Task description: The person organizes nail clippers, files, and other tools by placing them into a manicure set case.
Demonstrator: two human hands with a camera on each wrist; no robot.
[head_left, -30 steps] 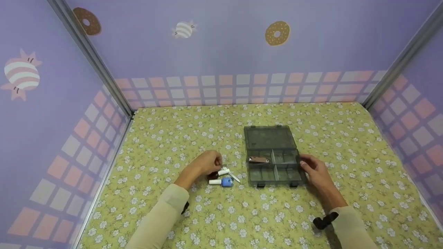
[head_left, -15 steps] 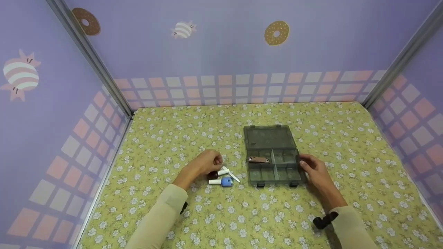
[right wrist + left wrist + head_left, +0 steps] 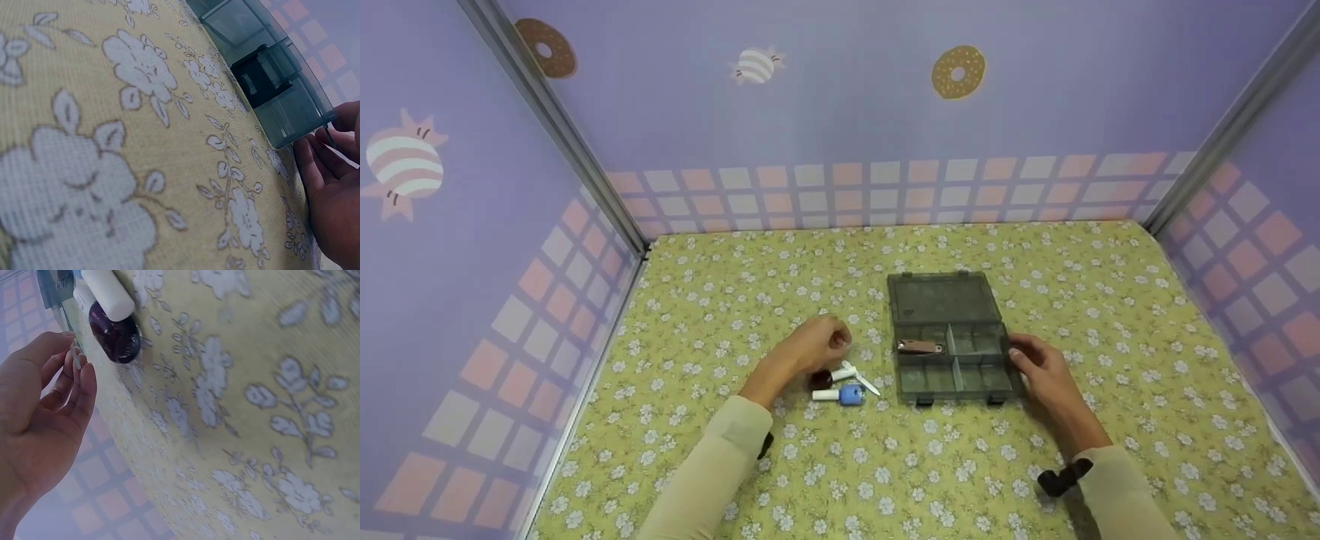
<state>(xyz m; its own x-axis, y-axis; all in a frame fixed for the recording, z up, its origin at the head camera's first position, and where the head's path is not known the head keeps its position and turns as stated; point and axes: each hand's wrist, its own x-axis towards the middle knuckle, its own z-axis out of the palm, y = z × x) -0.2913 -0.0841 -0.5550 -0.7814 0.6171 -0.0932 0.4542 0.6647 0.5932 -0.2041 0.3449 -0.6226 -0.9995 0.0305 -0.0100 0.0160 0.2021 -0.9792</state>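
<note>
My left hand [image 3: 812, 349] hovers just behind two nail polish bottles. In the left wrist view its thumb and fingertips pinch a thin, pale strip [image 3: 76, 357]; its kind is unclear. A dark red bottle [image 3: 821, 380] and a blue bottle [image 3: 851, 394], both white-capped, lie on their sides, beside a slim white pointed tool [image 3: 868, 383]. To their right, a smoky clear compartment box [image 3: 958, 397] stands with its lid [image 3: 945, 298] laid back. A brown nail clipper [image 3: 920, 346] rests in the back left compartment. My right hand [image 3: 1044, 373] grips the box's right side, thumb at the rim.
A yellow floral cloth [image 3: 735, 300] covers the table. Purple walls [image 3: 847, 112] with a checked border close off the back and both sides, with grey metal posts [image 3: 562, 135] at the corners. Each wrist wears a black band [image 3: 1065, 478].
My left hand has risen slightly, away from the bottles and toward the back right, with its fingers pinched. The right hand, the box and the bottles stay where they were.
</note>
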